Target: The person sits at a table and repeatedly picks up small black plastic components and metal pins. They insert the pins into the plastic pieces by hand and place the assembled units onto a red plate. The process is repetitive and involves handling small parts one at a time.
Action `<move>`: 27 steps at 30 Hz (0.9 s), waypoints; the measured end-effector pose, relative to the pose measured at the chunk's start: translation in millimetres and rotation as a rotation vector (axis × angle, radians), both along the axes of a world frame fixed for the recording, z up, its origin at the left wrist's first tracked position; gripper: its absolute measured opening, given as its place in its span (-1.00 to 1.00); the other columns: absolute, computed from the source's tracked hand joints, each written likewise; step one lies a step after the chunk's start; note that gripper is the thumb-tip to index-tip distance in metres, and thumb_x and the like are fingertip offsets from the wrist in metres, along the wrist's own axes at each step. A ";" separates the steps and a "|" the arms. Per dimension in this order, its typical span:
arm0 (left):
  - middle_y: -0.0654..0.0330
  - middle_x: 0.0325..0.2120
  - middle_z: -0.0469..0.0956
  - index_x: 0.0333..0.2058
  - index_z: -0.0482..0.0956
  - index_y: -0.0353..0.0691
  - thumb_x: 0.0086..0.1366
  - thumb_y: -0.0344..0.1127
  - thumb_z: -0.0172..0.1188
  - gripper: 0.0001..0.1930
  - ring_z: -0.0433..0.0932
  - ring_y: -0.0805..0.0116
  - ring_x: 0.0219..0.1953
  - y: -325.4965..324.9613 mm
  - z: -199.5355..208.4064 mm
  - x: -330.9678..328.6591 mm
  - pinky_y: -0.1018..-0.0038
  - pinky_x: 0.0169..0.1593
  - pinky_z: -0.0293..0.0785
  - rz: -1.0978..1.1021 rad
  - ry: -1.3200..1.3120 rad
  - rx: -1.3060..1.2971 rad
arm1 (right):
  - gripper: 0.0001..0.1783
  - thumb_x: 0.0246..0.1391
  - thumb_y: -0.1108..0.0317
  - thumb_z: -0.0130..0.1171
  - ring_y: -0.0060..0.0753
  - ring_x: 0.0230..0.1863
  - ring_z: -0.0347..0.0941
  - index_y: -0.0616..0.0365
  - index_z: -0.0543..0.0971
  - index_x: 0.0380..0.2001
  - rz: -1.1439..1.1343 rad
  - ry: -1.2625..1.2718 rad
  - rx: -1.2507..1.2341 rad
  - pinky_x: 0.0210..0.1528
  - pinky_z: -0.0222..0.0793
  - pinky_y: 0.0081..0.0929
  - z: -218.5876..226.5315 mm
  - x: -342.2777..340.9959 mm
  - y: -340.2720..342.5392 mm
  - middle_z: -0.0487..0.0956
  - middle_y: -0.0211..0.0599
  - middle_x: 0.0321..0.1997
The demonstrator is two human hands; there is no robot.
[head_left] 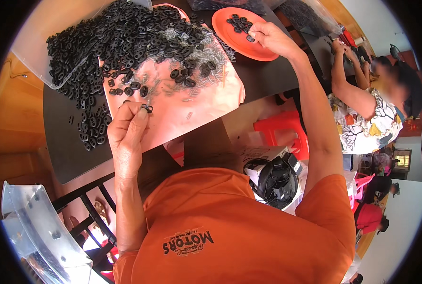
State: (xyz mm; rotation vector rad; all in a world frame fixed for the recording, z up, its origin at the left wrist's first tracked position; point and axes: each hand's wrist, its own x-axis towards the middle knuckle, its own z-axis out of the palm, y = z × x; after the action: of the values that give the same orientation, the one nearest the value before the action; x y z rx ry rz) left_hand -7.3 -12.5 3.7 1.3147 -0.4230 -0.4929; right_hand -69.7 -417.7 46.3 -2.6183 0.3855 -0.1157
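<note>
My left hand [127, 127] is closed, thumb against fingers, pinching a small black two-hole cord-lock piece [147, 108] over the near part of a pale pink sheet [192, 118]. My right hand [270, 39] reaches over an orange plate [262, 53] with its fingertips closed on another black cord-lock piece [250, 39]. Several finished-looking black pieces [239, 22] lie in that plate. A big heap of black cord-lock parts [140, 35] covers the far left of the table and part of the sheet. Small clear or silvery springs [214, 64] are scattered beside the heap.
A clear plastic bin [35, 52] lies tipped at the left. Another clear bin [310, 16] with dark parts stands far right, near a person [362, 109] working. A red stool [284, 128], black headset-like gear [277, 180] and clear containers [40, 227] are around me.
</note>
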 end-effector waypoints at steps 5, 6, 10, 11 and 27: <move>0.46 -0.57 0.32 -0.36 0.48 -0.25 0.31 -0.38 0.05 -0.91 0.11 0.73 -0.59 -1.2 -1.3 -0.6 0.74 -0.51 -0.01 0.005 0.003 -0.013 | -0.80 0.25 0.33 0.00 -0.56 -0.49 0.21 0.23 0.46 -0.39 -0.014 -0.032 -0.034 -0.40 0.19 -0.49 -6.7 1.9 -1.8 0.31 -0.47 -0.58; 0.47 -0.57 0.31 -0.37 0.48 -0.22 0.31 -0.38 0.06 -0.92 0.09 0.74 -0.59 -1.6 -2.0 -0.7 0.74 -0.52 -0.04 0.010 0.001 -0.016 | -0.81 0.25 0.33 0.00 -0.55 -0.49 0.22 0.23 0.46 -0.39 -0.020 -0.024 -0.024 -0.39 0.20 -0.48 -7.0 2.0 -1.3 0.32 -0.46 -0.58; 0.46 -0.57 0.31 -0.37 0.48 -0.23 0.31 -0.38 0.06 -0.92 0.09 0.74 -0.59 -1.4 -3.3 0.4 0.74 -0.52 -0.03 0.000 -0.015 -0.025 | -0.83 0.23 0.36 -0.01 -0.52 -0.48 0.24 0.24 0.45 -0.37 -0.065 0.047 -0.063 -0.37 0.21 -0.44 -4.6 2.1 5.4 0.34 -0.40 -0.58; 0.46 -0.57 0.31 -0.37 0.48 -0.22 0.31 -0.38 0.06 -0.92 0.09 0.73 -0.59 -1.6 -3.6 0.4 0.74 -0.52 -0.03 0.000 -0.020 -0.025 | -0.83 0.23 0.36 -0.01 -0.51 -0.48 0.24 0.25 0.45 -0.37 -0.065 0.044 -0.075 -0.37 0.21 -0.44 -4.6 2.2 5.1 0.34 -0.39 -0.58; 0.47 -0.58 0.30 -0.39 0.47 -0.21 0.31 -0.39 0.06 -0.91 0.09 0.74 -0.60 -3.3 -1.8 -2.3 0.74 -0.53 -0.05 0.040 -0.043 -0.023 | -0.85 0.20 0.40 -0.04 -0.44 -0.47 0.27 0.27 0.45 -0.36 -0.044 0.044 -0.086 -0.34 0.23 -0.41 -6.5 4.3 4.1 0.37 -0.33 -0.56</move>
State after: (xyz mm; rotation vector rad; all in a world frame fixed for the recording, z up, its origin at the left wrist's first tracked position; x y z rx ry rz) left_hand -9.6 -15.8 1.9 1.3107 -0.4356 -0.4257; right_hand -65.3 -413.6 39.8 -2.7011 0.4636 -0.0920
